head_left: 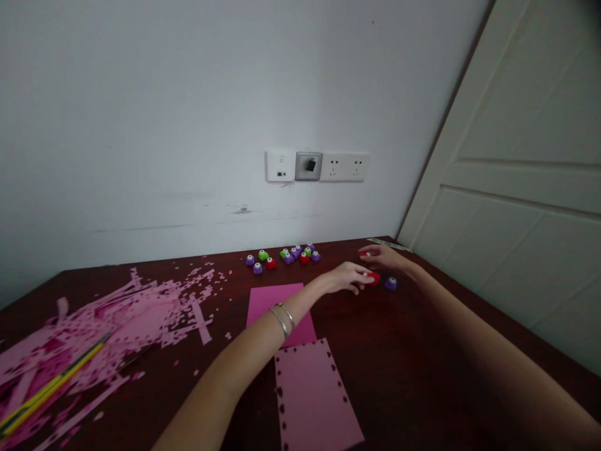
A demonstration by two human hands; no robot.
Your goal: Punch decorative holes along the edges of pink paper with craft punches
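Both hands are working at the far right of the dark reddish surface (413,369), and both are busy! The left hand (346,277), two silvery bangles (280,321) on its wrist, stretches across the middle with a red craft punch (374,278) gripped at its fingertips. Just beyond it, the right hand (381,257) comes in from the right, thumb and fingers pinching a second red punch (363,255), only partly visible behind those fingertips; whether that one is clear of the surface, I can't tell. Close beside the pair, a lone purple punch (391,284) sits near the right wrist.

Over by the wall (188,125), here's the main group of punches (288,257), purple, green and red, gathered loosely with their pale tops showing. Below the left forearm, a bright pink sheet (270,302) lies partly covered by the arm, and a paler pink sheet (314,401) meets its near edge, dark punched shapes running down both its sides.

And across to the left, what a spread: pink paper scraps (154,307), strips and tiny cut-outs scattered widely, with yellow-and-dark striped pencils (51,387) lying diagonally over them. Wall sockets (345,167) sit above the punches; a white panelled door (526,232) slants up at right.
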